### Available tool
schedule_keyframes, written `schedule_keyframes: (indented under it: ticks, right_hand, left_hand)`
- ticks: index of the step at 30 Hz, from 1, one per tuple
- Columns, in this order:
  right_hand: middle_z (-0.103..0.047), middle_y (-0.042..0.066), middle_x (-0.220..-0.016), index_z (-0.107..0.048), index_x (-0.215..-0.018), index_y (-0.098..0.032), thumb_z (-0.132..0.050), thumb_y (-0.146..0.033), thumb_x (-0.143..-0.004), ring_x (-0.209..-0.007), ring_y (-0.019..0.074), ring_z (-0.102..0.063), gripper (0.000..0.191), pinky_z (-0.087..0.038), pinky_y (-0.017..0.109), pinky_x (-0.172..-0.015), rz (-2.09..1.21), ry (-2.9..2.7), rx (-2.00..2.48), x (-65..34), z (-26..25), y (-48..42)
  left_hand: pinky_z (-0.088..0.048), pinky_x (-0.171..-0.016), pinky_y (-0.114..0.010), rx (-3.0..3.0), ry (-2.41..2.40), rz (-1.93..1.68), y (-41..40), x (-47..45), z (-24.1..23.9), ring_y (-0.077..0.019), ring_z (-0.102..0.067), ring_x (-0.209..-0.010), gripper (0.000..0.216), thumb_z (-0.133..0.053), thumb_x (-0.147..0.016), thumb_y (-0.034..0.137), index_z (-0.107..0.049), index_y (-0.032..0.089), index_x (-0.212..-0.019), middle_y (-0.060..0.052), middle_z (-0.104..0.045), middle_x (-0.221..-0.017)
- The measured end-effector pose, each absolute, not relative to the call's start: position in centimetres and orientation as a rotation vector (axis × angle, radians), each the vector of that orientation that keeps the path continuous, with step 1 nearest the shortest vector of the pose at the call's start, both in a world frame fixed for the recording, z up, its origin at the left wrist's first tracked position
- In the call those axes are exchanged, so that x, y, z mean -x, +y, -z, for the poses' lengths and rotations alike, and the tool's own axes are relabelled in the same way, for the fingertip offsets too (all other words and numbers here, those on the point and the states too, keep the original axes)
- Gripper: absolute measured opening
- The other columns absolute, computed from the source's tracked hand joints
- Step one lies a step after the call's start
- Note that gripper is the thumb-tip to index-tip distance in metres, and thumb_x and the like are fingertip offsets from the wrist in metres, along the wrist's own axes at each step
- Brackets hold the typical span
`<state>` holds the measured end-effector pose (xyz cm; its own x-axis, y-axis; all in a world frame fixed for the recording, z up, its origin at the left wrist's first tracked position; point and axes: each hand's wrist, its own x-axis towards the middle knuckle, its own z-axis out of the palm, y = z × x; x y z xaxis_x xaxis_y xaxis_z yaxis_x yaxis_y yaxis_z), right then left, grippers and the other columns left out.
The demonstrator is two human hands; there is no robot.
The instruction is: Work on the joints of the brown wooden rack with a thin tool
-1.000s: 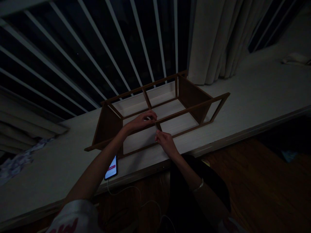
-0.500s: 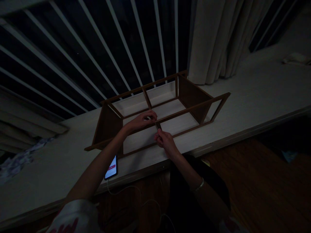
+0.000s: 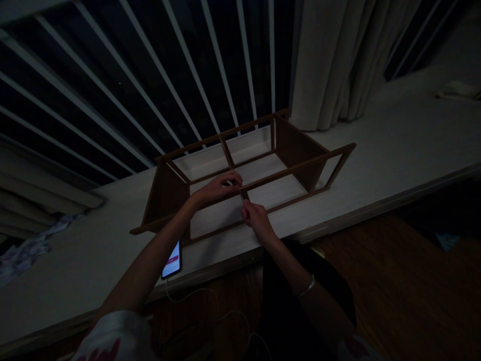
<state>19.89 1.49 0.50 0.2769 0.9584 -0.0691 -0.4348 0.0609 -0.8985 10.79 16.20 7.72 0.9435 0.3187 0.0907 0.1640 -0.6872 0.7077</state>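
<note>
A brown wooden rack frame (image 3: 293, 150) lies on its side on a pale window ledge (image 3: 394, 145). My left hand (image 3: 218, 186) curls over the frame's front rail near its middle joint, fingers closed on the rail. My right hand (image 3: 255, 218) is just below that joint, fingers pinched together on something small that I cannot make out in the dim light. The two hands are almost touching at the short upright strut.
A lit phone (image 3: 172, 260) lies on the ledge left of my arm, with a white cable (image 3: 210, 301) hanging from it. Pale curtains (image 3: 330, 65) hang behind the frame's right end. White window bars (image 3: 150, 75) rise behind. Crumpled cloth (image 3: 26, 250) lies at far left.
My right hand has shifted very slightly up toward the joint. Everything else holds still.
</note>
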Motion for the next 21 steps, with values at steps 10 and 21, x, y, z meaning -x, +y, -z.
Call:
schedule_keyframes:
  ticks: [10,21]
  right_hand:
    - [-0.022,-0.009,-0.043,-0.03,-0.051,-0.021,-0.047,-0.048,-0.078,-0.038,0.0047,-0.018,0.042,-0.013,0.023,-0.041,-1.201,-0.52,0.841,-18.8,-1.08,1.44]
    - [-0.023,-0.01,-0.04,-0.031,-0.05,-0.02,-0.048,-0.043,-0.078,-0.037,0.0042,-0.016,0.04,-0.01,0.023,-0.041,-1.297,-0.463,0.732,-19.07,-0.66,1.42]
  left_hand:
    - [-0.04,-0.088,-0.031,-2.349,0.332,-0.267,16.36,-10.76,-7.56,-0.0161,-0.05,-0.098,0.019,-0.052,-0.08,0.032,-0.059,0.016,-0.088,-0.006,-0.053,-0.103]
    - [-0.042,-0.083,-0.029,-2.346,0.357,-0.255,16.07,-10.79,-7.69,-0.0155,-0.05,-0.098,0.02,-0.052,-0.08,0.033,-0.059,0.016,-0.089,-0.006,-0.051,-0.105]
